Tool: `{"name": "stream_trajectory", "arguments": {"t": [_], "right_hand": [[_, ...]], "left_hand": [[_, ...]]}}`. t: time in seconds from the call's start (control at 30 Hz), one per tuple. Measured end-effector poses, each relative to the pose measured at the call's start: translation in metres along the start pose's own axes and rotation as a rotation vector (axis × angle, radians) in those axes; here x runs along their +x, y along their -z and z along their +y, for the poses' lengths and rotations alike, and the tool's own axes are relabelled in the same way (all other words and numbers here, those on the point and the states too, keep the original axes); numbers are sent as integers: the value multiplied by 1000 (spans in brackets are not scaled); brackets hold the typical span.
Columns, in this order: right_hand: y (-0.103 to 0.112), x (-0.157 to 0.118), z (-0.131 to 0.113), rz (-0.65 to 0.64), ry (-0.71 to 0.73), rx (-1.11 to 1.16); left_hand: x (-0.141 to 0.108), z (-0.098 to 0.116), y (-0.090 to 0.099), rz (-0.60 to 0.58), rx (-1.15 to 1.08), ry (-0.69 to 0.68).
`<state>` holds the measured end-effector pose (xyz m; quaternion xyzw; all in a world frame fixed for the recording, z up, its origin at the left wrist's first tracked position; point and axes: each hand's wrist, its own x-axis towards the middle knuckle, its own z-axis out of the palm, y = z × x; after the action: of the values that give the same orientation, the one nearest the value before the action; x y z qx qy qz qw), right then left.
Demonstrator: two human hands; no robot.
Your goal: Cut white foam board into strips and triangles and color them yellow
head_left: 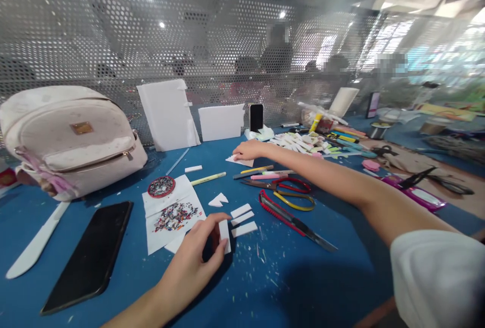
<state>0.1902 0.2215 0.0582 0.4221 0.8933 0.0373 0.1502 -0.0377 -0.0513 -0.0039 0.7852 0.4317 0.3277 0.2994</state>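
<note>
Between the thumb and forefinger of my left hand (200,249) is a small white rectangular piece (225,236), held at the front of the blue table. Three white strips (244,228) lie just right of it, and a notched white piece (219,199) lies behind. My right hand (247,150) reaches far forward, its fingers lowered onto a flat white piece (246,161) near the upright phone; whether it grips the piece is too small to tell. Left of my left hand, a white paper (151,239) bears a heap of colourful bits (176,217) and a round red-rimmed dish (161,186).
Scissors (278,185) and a red cutter (280,213) lie at centre right. Behind my right arm is a pile of white pieces (303,142). A pale backpack (76,141), a black phone (89,257) and a white knife (38,242) are at left. White boards (168,115) lean on the mesh.
</note>
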Motion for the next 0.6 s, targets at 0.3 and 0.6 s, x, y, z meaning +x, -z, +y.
{"name": "stream_trajectory", "arguments": {"t": [0.3,0.6], "right_hand": [[1,26,23,17,-109,-2],[20,29,16,32,-61,130]], "left_hand": [[0,0,0,3,6,5],[1,1,0,-5,2,11]]}}
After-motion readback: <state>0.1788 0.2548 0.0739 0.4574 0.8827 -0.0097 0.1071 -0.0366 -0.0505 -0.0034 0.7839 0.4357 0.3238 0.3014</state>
